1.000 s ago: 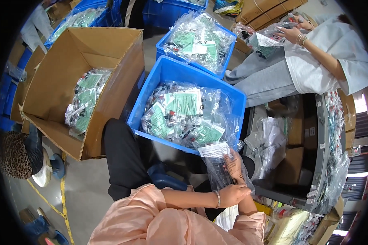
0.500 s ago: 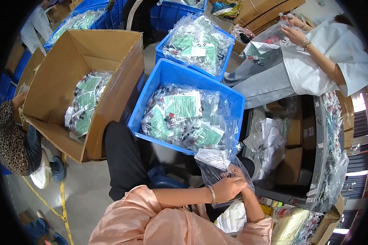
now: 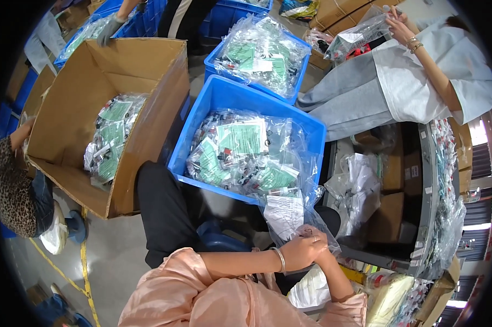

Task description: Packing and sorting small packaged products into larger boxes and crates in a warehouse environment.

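Note:
Both hands meet at a clear plastic bag [image 3: 275, 233] in front of the near blue bin. A white printed sheet [image 3: 284, 212] shows inside the bag's far end, which reaches the bin's front rim. My left hand [image 3: 297, 254], a bangle at its wrist, is closed on the bag's near part. Pressed against it, my right hand [image 3: 318, 238] also grips the bag, its fingers partly hidden. What else the bag contains under my fingers is hard to make out. Filled clear bags [image 3: 240, 139] with green sheets and small parts fill the blue bin [image 3: 202, 98].
Left stands an open cardboard box [image 3: 66, 103] with similar bags; behind, another full blue bin [image 3: 210, 61]. A grey-framed container [image 3: 429, 191] with clear bags is at my right. A co-worker [image 3: 415, 87] holds a bag; a gloved hand [image 3: 111, 30] touches the box's far rim.
The bag and sheet have shifted slightly, the sheet now more upright and creased. My hands have drawn closer together. A gloved hand has appeared at the cardboard box; the right co-worker's bag has risen.

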{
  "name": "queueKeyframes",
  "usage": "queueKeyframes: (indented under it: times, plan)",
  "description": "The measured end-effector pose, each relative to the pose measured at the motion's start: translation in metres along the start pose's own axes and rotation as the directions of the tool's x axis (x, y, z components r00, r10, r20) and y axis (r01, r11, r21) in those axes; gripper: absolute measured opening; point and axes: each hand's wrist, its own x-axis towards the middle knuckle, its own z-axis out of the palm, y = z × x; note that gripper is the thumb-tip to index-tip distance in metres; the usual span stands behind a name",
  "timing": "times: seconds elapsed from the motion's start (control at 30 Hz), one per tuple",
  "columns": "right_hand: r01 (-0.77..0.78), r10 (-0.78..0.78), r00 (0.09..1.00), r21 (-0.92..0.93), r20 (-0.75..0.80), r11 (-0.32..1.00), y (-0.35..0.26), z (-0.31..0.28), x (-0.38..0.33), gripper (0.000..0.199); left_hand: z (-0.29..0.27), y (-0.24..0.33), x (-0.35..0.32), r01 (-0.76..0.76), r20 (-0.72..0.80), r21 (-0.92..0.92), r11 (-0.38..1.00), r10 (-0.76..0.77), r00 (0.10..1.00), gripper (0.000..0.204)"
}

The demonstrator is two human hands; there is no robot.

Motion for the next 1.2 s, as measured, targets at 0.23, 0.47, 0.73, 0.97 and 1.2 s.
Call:
queueKeyframes:
  times: [0.23,0.47,0.73,0.97,1.2]
  plan:
    - [0.211,-0.165,0.93,0.109,-0.329,0.971,0.01,0.011,0.015,0.04,0.011,0.009,-0.009,0.154,0.172,-0.084,0.984,-0.138,0.975,0.022]
    - [0.04,-0.036,0.998,0.093,-0.044,0.995,0.002,-0.007,0.056,0.058,0.008,0.012,-0.005,0.114,0.121,-0.125,0.986,-0.099,0.988,0.022]
    - [0.231,-0.214,0.961,-0.082,0.177,0.969,0.033,0.02,0.095,0.086,0.009,0.006,-0.003,0.142,0.128,-0.155,0.978,-0.122,0.984,0.024]
    - [0.001,-0.043,0.952,0.139,0.304,0.99,0.03,0.028,0.108,0.085,0.002,0.005,0.0,0.199,0.162,-0.12,0.973,-0.178,0.971,0.018]
    - [-0.131,0.029,0.929,0.254,0.368,0.958,0.121,0.098,0.097,0.085,0.013,0.006,0.003,0.163,0.146,-0.131,0.978,-0.143,0.979,0.018]
